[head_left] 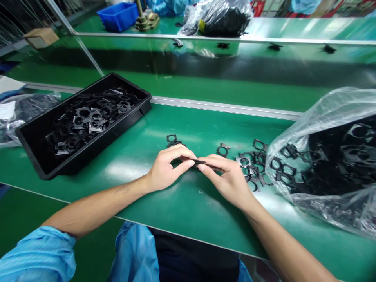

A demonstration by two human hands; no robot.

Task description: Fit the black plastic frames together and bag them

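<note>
My left hand (167,166) and my right hand (227,176) meet over the middle of the green table. Between their thumbs and fingers they pinch a thin black plastic part (199,161), seen edge-on and mostly covered by the fingers. Just beyond my left hand lie a square black frame with a round hole (171,138) and another part half hidden by the fingers. A single black ring-shaped frame (223,150) rests beyond my right hand. To the right of that hand, a loose pile of similar black frames (254,160) spreads toward a clear plastic bag.
The open clear bag (323,105) at right holds many black frames. A black bin (114,135) at left contains more. Behind a metal rail (223,106) stands a raised shelf with a blue bin (119,17) and a bagged black bundle (226,19). Another bag (35,103) sits far left.
</note>
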